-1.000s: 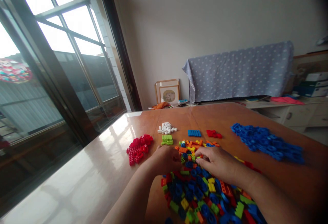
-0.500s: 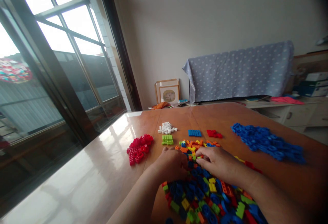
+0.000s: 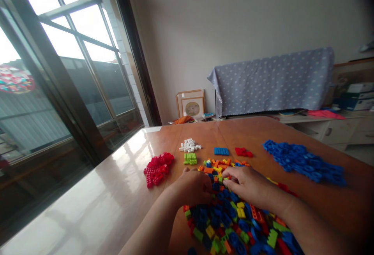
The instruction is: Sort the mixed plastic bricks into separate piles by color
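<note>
Both hands down on the mixed brick pile point(image 3: 228, 216) on the table point(image 3: 117, 192). Left hand point(image 3: 193, 187) curled loosely, knuckles up, fingertips buried in bricks. Right hand point(image 3: 248, 185) half-closed, fingertips pinching at bricks near the pile's far edge; can't tell what either grips. Pile cut off at bottom edge.

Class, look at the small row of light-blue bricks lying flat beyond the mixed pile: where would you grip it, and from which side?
Grip the blue row across its short depth, near edge and far edge, coming from above. It lies flat on the table with clear tabletop around it, and probably consists of loose bricks, so pinch near the middle.
</note>
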The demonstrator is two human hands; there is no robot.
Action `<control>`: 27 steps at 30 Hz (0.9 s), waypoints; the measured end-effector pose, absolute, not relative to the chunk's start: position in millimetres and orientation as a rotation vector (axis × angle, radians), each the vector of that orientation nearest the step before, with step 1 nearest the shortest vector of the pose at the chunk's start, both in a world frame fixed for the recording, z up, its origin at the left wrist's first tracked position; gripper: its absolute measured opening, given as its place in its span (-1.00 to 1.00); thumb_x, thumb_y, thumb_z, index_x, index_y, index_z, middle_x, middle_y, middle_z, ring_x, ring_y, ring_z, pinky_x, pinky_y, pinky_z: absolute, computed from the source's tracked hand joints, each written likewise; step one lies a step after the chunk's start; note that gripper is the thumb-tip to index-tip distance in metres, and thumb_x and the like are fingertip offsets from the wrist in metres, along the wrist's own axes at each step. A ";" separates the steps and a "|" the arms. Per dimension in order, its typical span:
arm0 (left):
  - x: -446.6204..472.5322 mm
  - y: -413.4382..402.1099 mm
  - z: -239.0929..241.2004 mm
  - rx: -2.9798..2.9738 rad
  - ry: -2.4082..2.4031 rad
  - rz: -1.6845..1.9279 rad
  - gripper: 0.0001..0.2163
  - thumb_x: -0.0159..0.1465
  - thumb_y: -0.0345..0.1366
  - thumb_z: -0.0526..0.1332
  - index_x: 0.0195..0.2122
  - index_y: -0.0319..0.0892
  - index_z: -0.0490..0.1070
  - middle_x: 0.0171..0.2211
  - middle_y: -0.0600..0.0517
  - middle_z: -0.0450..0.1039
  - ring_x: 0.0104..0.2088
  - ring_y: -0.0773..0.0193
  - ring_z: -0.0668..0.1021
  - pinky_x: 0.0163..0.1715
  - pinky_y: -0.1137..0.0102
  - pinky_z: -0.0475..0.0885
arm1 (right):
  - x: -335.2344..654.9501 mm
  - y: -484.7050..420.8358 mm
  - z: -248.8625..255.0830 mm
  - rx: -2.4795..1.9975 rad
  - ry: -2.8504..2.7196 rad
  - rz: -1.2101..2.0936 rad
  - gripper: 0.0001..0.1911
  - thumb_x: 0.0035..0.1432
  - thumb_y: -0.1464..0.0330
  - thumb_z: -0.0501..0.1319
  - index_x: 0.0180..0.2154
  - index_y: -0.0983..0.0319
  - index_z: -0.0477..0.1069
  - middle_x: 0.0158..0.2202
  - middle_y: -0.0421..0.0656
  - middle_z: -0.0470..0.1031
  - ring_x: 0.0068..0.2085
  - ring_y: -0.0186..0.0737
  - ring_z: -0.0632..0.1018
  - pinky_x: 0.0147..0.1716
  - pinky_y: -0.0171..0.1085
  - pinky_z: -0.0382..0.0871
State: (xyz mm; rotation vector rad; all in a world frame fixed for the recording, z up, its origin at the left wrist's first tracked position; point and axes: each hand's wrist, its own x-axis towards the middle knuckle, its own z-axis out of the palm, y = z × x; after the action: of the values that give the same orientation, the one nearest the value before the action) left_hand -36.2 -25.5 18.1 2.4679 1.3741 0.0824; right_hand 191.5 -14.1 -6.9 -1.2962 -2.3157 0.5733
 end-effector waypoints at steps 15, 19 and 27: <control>-38.7 -11.9 -1.2 2.565 1.408 0.288 -0.83 0.14 -0.34 0.20 -0.29 -0.01 0.56 -0.29 0.10 0.57 -0.20 0.21 0.50 -0.08 0.37 0.31 | 192.0 -11.3 -8.7 -1.287 -2.307 0.567 -0.82 0.20 0.25 0.15 -0.26 0.11 0.52 -0.45 -0.23 0.52 -0.40 -0.25 0.49 -0.43 -0.33 0.11; -43.5 -9.9 -3.6 2.505 1.391 0.344 -0.81 0.12 -0.38 0.18 -0.28 -0.06 0.53 -0.30 0.09 0.56 -0.27 0.26 0.50 -0.19 0.42 0.32 | 192.9 -9.1 -10.3 -1.294 -2.293 0.546 -0.80 0.21 0.25 0.14 -0.24 0.12 0.52 -0.47 -0.23 0.51 -0.41 -0.25 0.48 -0.44 -0.32 0.10; -40.1 -13.0 3.7 2.546 1.410 0.197 -0.84 0.04 -0.18 0.36 -0.34 -0.05 0.55 -0.33 0.06 0.55 -0.19 0.14 0.47 -0.12 0.33 0.30 | 190.6 -8.6 -11.7 -1.295 -2.287 0.554 -0.82 0.19 0.26 0.16 -0.26 0.12 0.52 -0.45 -0.23 0.53 -0.42 -0.26 0.47 -0.44 -0.33 0.10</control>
State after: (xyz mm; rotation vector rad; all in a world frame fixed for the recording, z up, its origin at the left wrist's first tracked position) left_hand -40.1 -13.0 3.7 2.5463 1.4100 0.1970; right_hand 190.6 -8.6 -11.7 -1.2950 -2.2873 0.5543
